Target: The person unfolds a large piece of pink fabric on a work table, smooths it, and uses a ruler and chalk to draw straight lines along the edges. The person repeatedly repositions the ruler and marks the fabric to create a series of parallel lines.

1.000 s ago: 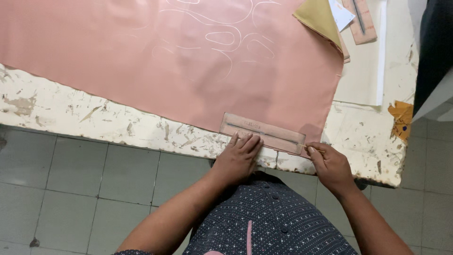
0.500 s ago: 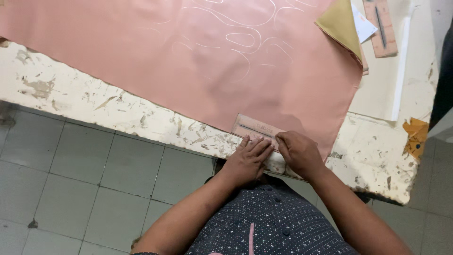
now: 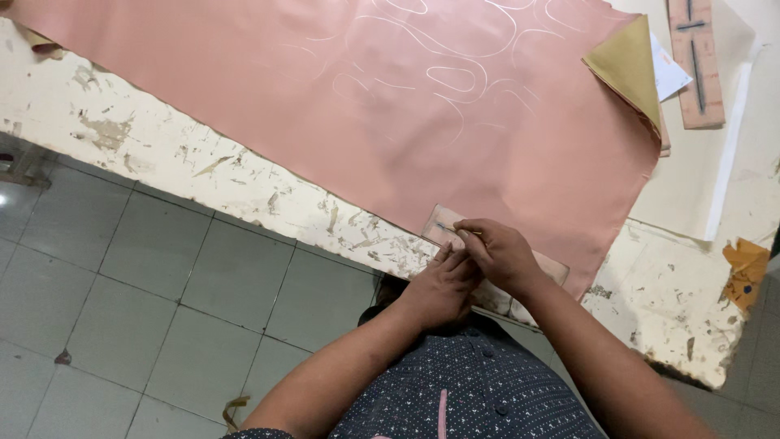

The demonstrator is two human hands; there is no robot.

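A large pink sheet [image 3: 341,106] with white curved outlines drawn on it lies across a worn white table [image 3: 203,175]. A long pinkish template strip [image 3: 443,230] rests on the sheet's near edge. My left hand [image 3: 443,284] presses flat on the strip. My right hand [image 3: 500,254] is over the strip, pinching a thin pen-like marker [image 3: 459,231] whose tip touches the strip's left end. Most of the strip is hidden under both hands.
At the far right the sheet's corner is folded back to show its tan underside [image 3: 630,69]. Another pinkish template [image 3: 696,61] and white paper [image 3: 670,73] lie beyond it. An orange scrap [image 3: 743,272] sits at the table's right edge. Grey floor tiles [image 3: 162,317] lie below.
My right hand moved left from the strip's right end to its left end and now holds a marker there. The view shifted left.
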